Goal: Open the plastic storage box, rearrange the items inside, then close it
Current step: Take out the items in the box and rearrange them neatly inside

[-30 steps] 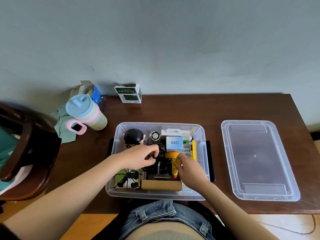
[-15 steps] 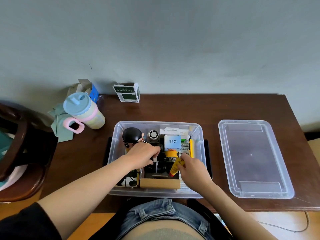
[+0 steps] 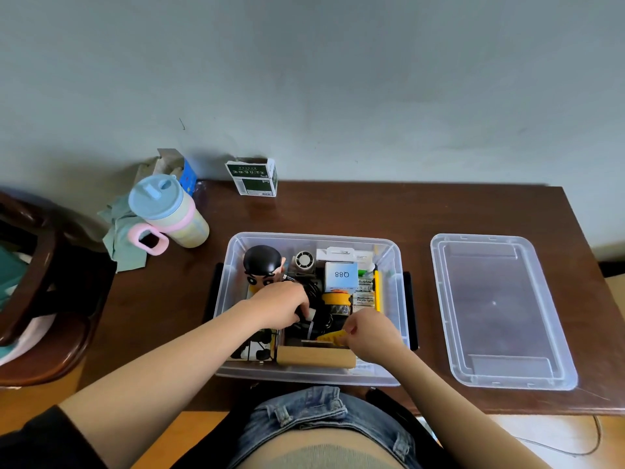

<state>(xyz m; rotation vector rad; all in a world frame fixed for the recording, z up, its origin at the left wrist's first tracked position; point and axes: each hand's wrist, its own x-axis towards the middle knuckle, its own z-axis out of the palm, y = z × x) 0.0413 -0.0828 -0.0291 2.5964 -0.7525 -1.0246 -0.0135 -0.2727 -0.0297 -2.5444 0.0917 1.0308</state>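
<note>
From the head camera, the clear plastic storage box (image 3: 394,292) sits open on the dark wooden table (image 3: 372,211), close to the near edge in front of the person, and its lid (image 3: 500,309) lies flat on the table well to the right. Both hands are down inside the box. The left hand (image 3: 280,308) has its fingers curled shut around a bundle of black cable (image 3: 318,296) with a white plug end showing. The right hand (image 3: 370,335) pinches a yellow tube (image 3: 329,337) between thumb and fingertips, low beside a brown cardboard box (image 3: 316,356) at the near wall.

The box is packed tight, and I would say that is the hazard. If the left hand lifts the cable, its loops may snag the round orange-topped item (image 3: 334,297) or the cartoon figure (image 3: 263,269) and drag them out of place. The tube is held by little more than its end, so it could slip down into the clutter. Anything left standing proud of the rim would probably stop the lid from seating.
</note>
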